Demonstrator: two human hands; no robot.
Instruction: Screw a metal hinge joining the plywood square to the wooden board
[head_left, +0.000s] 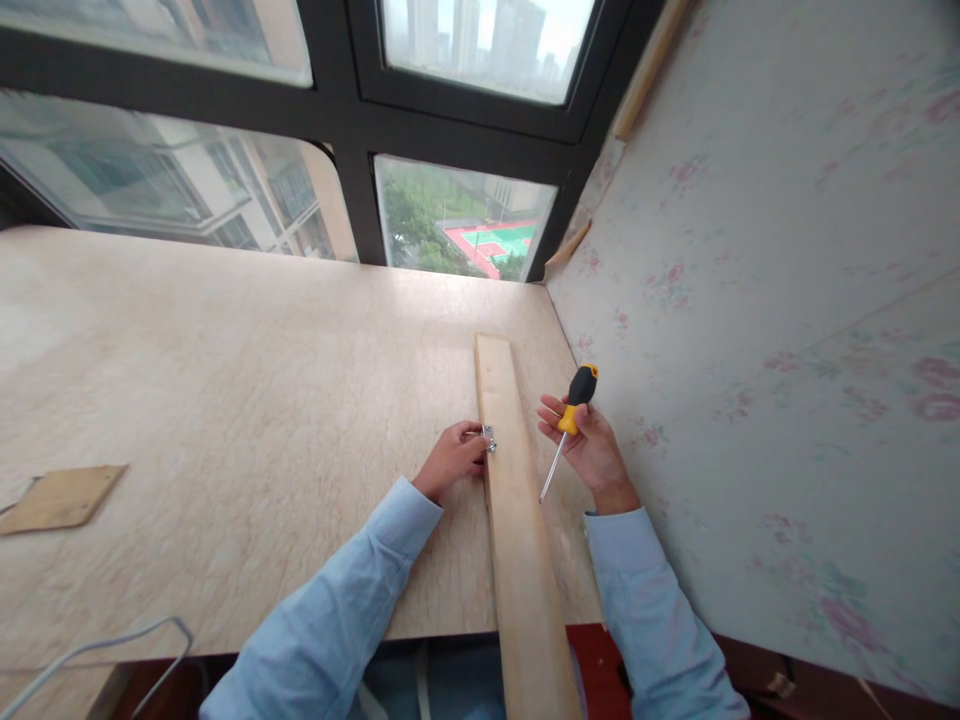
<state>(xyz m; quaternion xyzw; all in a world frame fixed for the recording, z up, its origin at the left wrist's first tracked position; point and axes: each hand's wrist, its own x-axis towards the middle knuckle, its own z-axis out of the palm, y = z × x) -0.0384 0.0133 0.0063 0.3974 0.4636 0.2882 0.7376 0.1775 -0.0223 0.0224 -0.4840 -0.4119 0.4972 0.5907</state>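
Note:
A long pale wooden board [506, 400] lies lengthwise in front of me, its near end reaching past the sill's front edge. My left hand [456, 458] is at the board's left edge, its fingertips pinching a small shiny metal bracket [489, 438] against the wood. Parts of the bracket are covered by the fingers, so its full shape is hidden. Right of the board, my right hand [600, 458] holds a black and yellow screwdriver [579, 388]. Its handle points up and its shaft slants down, with the tip close to the board's right edge.
The board rests on a marbled stone sill [262, 400]. A flat brown piece [64, 497] lies at the far left, and a grey cable [112, 637] curls over the front left edge. A flowered wall [787, 300] rises close on the right; dark-framed windows [352, 130] stand behind.

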